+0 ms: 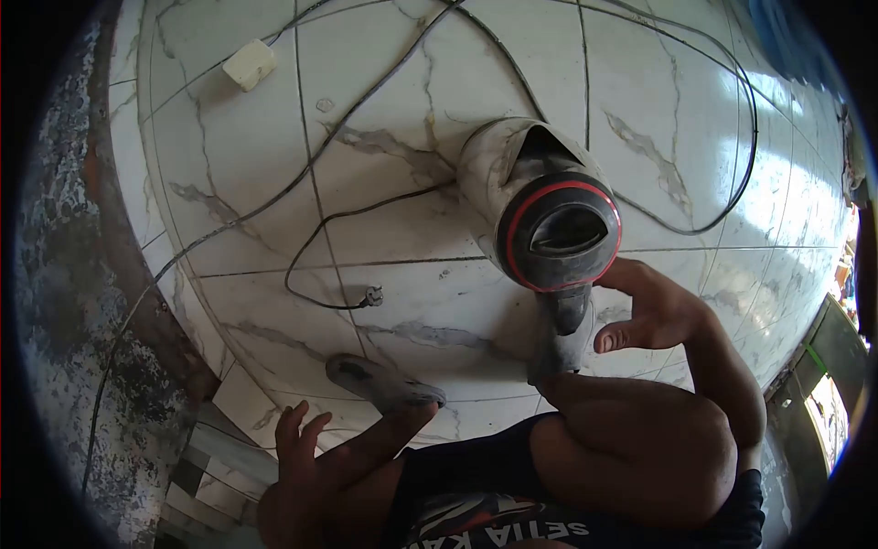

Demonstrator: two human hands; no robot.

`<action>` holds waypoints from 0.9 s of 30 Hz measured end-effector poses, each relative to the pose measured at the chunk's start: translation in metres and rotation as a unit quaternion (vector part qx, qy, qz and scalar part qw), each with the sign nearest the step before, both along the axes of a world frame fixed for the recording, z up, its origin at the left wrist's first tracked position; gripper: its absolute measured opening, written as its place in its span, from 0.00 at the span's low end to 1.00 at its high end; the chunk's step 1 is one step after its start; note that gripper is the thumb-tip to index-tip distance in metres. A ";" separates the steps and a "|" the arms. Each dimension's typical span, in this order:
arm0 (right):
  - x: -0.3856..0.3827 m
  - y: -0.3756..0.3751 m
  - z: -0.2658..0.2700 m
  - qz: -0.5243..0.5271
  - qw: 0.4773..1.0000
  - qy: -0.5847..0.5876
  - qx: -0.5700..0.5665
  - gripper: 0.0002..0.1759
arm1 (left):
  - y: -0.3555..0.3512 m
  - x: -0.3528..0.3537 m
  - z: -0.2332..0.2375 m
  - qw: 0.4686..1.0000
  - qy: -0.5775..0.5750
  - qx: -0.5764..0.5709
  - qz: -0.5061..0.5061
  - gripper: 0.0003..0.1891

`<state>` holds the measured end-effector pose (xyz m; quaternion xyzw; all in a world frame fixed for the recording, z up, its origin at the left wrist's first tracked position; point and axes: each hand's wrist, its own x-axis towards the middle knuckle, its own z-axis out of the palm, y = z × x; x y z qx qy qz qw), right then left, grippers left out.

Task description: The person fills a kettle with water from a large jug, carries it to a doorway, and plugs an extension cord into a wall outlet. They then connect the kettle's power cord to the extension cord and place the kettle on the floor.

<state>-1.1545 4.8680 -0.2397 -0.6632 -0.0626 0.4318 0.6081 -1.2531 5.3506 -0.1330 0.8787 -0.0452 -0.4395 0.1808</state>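
An electric kettle (562, 220), with a silver body, black lid and red ring, stands on the tiled floor (393, 238). Its spout points away from me and its black handle (569, 306) faces me. My right hand (654, 306) is beside the handle, thumb apart from the stretched fingers, whose tips are right at the kettle's side and partly hidden. My left hand (311, 448) is held off to the left by my knee, fingers spread and holding nothing. A short black power cord runs from the kettle to a plug (372, 296) lying on the tiles.
Long black cables (338, 137) loop over the floor around the kettle. A whitish socket block (249, 64) lies at the far left on one cable. Rough, stained ground (82, 366) borders the tiles on the left. Blue material (800, 46) shows at the top right.
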 end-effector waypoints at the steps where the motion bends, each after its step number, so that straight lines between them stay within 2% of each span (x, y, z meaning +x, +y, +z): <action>1: 0.004 -0.004 0.003 -0.006 0.999 -0.033 -0.006 0.40 | -0.002 0.007 -0.003 0.998 -0.012 0.001 0.064 0.27; 2: 0.013 -0.010 0.010 -0.002 0.999 -0.035 -0.016 0.35 | -0.008 0.009 0.000 0.991 -0.021 0.006 0.134 0.26; 3: 0.016 -0.012 0.012 -0.005 0.998 -0.050 -0.030 0.33 | -0.011 0.017 -0.007 0.991 -0.049 -0.012 0.128 0.25; 5: 0.019 -0.012 0.018 -0.015 0.996 -0.059 -0.059 0.31 | -0.033 0.031 -0.027 0.982 -0.063 -0.008 0.180 0.26; 8: 0.018 -0.011 0.011 -0.027 0.997 -0.043 -0.061 0.36 | -0.043 0.036 -0.110 0.978 -0.166 -0.030 0.124 0.26; 11: 0.014 -0.007 0.006 0.012 0.998 -0.026 -0.048 0.40 | -0.060 0.040 -0.181 0.969 -0.223 0.078 0.071 0.24; 12: 0.012 -0.005 0.004 0.024 0.998 -0.016 -0.047 0.41 | -0.067 0.042 -0.191 0.968 -0.225 0.082 0.072 0.24; 14: 0.004 -0.001 0.002 0.036 0.998 -0.003 -0.049 0.41 | -0.077 0.040 -0.202 0.970 -0.178 0.164 0.000 0.20; 15: 0.000 0.004 0.000 0.025 0.999 0.004 -0.033 0.41 | -0.076 0.035 -0.208 0.966 -0.195 0.169 -0.010 0.16; 19: -0.016 0.011 -0.011 0.006 1.000 -0.012 -0.008 0.43 | -0.079 0.030 -0.212 0.962 -0.241 0.124 0.012 0.16; 21: -0.019 0.023 -0.009 -0.011 1.000 -0.002 0.015 0.44 | -0.082 0.036 -0.208 0.970 -0.216 -0.035 0.109 0.12; 22: -0.019 0.026 -0.009 -0.012 1.000 -0.007 0.016 0.44 | -0.086 0.042 -0.205 0.969 -0.221 -0.036 0.108 0.12; 24: -0.020 0.030 -0.012 0.035 0.999 0.020 -0.016 0.43 | -0.102 0.061 -0.196 0.930 -0.115 -0.198 0.288 0.10; 25: -0.022 0.030 -0.015 0.018 0.999 0.027 -0.006 0.41 | -0.112 0.072 -0.189 0.929 -0.121 -0.203 0.284 0.10; 27: -0.019 0.025 -0.016 0.036 0.999 0.006 -0.010 0.40 | -0.131 0.098 -0.173 0.813 -0.071 -0.379 0.437 0.10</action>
